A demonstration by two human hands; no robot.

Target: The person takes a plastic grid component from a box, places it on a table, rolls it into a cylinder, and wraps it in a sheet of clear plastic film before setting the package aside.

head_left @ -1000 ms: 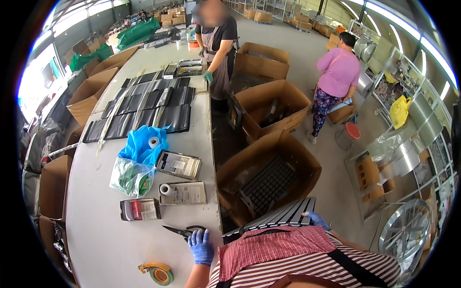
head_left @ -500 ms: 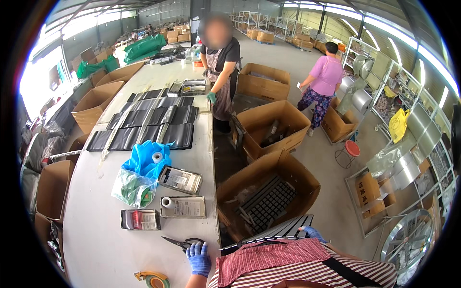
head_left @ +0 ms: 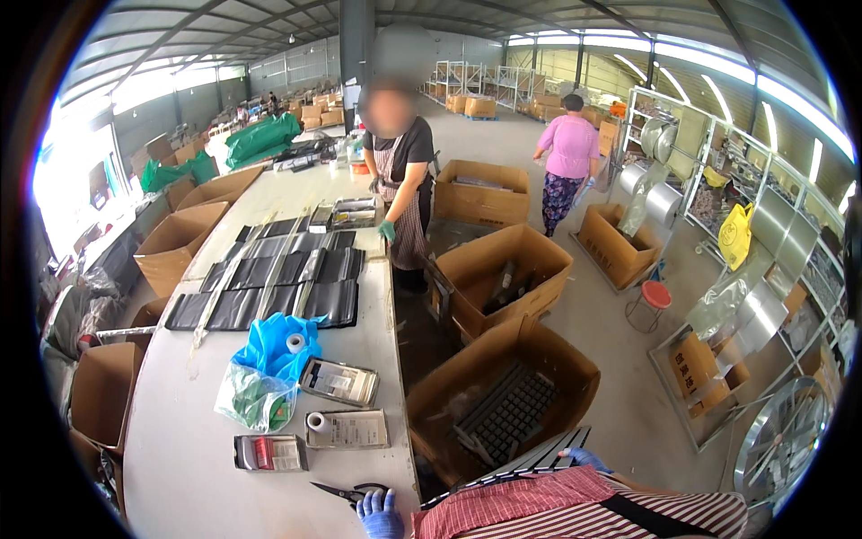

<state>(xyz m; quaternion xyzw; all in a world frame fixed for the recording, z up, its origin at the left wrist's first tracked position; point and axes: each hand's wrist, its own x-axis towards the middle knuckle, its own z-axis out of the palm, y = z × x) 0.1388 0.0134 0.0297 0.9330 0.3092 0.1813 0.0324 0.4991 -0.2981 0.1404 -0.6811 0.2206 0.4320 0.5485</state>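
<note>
While my left hand (head_left: 381, 516) sits loose by scissors (head_left: 348, 493) pointing left, can't tell if my right hand (head_left: 587, 460) grips slats (head_left: 549, 455).

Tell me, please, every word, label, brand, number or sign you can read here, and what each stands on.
I don't copy print, so here is only where it stands:
Brown carton right of the red stool: large dark characters.
Second carton, behind the stool: dark characters, blurred.
Yellow bag: dark marks, too small to read.
Pale paper beside the white roll: too small to read.
</note>
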